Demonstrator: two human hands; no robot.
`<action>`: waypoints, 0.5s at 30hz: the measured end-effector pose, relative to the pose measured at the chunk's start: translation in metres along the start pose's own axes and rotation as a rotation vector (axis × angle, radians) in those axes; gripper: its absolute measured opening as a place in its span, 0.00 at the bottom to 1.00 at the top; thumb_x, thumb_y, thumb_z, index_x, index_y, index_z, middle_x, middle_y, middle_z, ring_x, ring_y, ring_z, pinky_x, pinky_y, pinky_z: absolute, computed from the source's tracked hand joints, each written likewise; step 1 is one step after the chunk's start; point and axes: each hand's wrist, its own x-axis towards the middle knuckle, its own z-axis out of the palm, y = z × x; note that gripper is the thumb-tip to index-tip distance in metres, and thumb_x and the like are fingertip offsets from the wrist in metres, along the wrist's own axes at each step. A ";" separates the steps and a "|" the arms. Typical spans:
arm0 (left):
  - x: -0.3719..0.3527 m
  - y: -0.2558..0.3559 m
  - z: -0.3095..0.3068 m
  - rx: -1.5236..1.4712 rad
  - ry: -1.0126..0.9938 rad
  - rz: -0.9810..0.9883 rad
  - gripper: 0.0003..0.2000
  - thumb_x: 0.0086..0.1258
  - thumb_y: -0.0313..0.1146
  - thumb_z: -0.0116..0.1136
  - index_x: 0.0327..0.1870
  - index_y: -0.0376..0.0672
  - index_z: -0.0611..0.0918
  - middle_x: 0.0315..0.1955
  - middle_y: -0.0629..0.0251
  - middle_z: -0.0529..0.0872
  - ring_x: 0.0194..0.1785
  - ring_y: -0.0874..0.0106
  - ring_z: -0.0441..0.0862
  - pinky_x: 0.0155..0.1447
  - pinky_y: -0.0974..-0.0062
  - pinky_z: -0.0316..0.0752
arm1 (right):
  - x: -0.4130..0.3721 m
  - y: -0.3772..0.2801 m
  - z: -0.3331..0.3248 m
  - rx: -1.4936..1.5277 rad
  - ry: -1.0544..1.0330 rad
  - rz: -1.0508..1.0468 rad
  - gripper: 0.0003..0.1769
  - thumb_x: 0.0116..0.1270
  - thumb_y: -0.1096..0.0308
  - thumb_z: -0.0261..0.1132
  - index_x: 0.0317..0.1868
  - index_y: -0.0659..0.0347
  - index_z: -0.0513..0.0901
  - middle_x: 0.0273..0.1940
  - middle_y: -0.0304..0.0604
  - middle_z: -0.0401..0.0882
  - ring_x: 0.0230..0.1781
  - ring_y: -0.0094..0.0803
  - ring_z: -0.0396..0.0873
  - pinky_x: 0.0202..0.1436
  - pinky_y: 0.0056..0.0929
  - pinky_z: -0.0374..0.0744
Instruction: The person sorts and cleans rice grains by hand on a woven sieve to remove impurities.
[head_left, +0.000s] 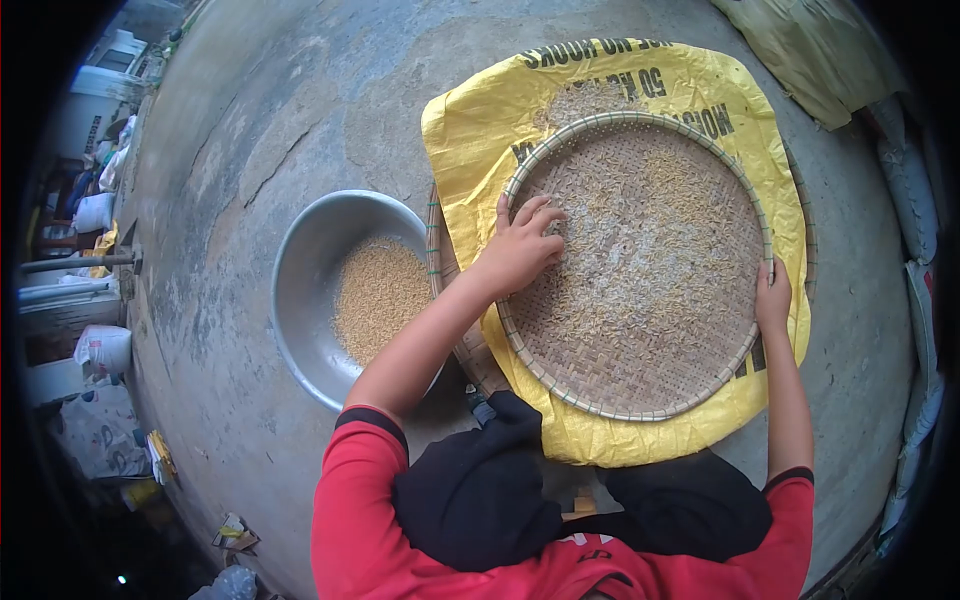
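Note:
A round woven bamboo winnowing tray [640, 375] lies in front of me with unhusked grain [690, 190] and pale broken bits scattered over it. My right hand [773, 300] grips its right rim, thumb on top. Over the left side of the tray is my left hand [525, 248], fingers bent and a little apart at the edge of the grain, thumb pointing away near the rim. I see nothing held in it, though its fingertips are partly hidden. Beneath the tray is a yellow printed sack [465, 130], laid over another, larger woven tray [810, 215].
Left of the trays stands a metal basin [300, 270] with golden grain [385, 295] inside. Some husky grain [590, 100] lies on the sack beyond the tray. Full sacks [905, 190] line the right side. Buckets [103, 350] and bags crowd the left edge of the concrete floor [240, 150].

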 end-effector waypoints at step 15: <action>-0.003 -0.006 0.009 -0.003 0.105 0.035 0.06 0.60 0.34 0.55 0.35 0.45 0.76 0.57 0.65 0.67 0.68 0.61 0.55 0.68 0.45 0.47 | 0.000 0.001 0.000 -0.028 0.006 -0.002 0.17 0.67 0.63 0.53 0.50 0.66 0.73 0.41 0.54 0.78 0.43 0.45 0.76 0.48 0.32 0.72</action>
